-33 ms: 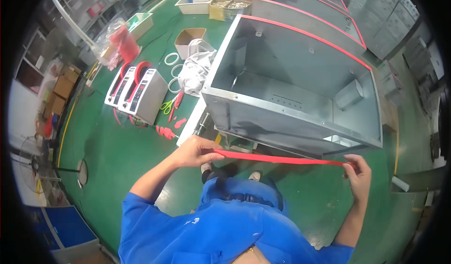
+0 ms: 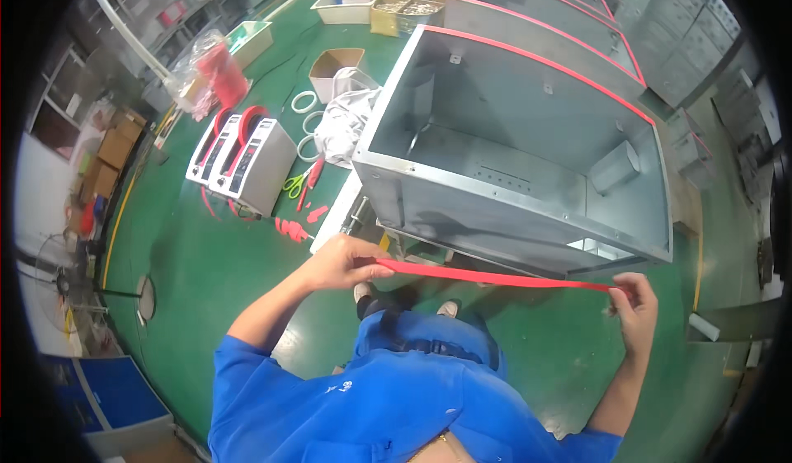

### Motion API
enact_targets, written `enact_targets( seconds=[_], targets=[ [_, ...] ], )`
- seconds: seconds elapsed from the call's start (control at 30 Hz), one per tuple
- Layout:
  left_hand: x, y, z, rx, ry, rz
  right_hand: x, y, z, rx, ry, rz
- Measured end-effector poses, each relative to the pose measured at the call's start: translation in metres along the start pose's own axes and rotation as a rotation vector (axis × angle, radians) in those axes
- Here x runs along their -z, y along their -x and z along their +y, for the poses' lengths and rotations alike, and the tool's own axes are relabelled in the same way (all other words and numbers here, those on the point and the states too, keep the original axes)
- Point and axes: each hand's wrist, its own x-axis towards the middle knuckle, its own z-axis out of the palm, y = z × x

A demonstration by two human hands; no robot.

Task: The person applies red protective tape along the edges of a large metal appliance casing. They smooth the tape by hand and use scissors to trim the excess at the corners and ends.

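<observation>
A strip of red tape [image 2: 495,277] is stretched nearly level between my two hands, just in front of the metal cabinet. My left hand [image 2: 348,263] pinches its left end between thumb and fingers. At the other end, my right hand [image 2: 634,300] pinches the tape near its tip. The open grey metal cabinet [image 2: 511,203] lies with its opening upward. Red tape runs along its far and right rims, while the near and left rims show bare metal. Neither hand touches the cabinet.
Two white tape dispensers [image 2: 247,162] with red rolls stand to the left. Near them lie green-handled scissors [image 2: 294,185], white rings [image 2: 304,102] and a white cloth [image 2: 345,125]. More red-edged cabinets [image 2: 544,26] stand behind. A floor fan [image 2: 145,300] is at far left.
My right hand has shifted slightly right, drawing the tape a little straighter. My left hand stays almost in place, with its grip unchanged.
</observation>
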Motion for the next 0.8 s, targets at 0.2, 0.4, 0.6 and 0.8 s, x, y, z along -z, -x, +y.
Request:
enact_targets(
  seconds=[0.2, 0.4, 0.6, 0.8],
  targets=[
    [-0.002, -0.001, 0.02, -0.01, -0.015, 0.23, 0.048, -0.017, 0.012, 0.02, 0.004, -0.003],
    [0.007, -0.02, 0.034, 0.008, -0.523, 0.402, 0.044, -0.02, 0.029, 0.005, -0.054, -0.103],
    [0.003, -0.034, 0.015, -0.107, -0.863, 0.479, 0.037, -0.019, 0.032, -0.014, -0.066, -0.08],
    [0.019, -0.033, 0.009, -0.131, -0.901, 0.504, 0.024, -0.014, 0.031, -0.003, -0.052, -0.062]
  ],
)
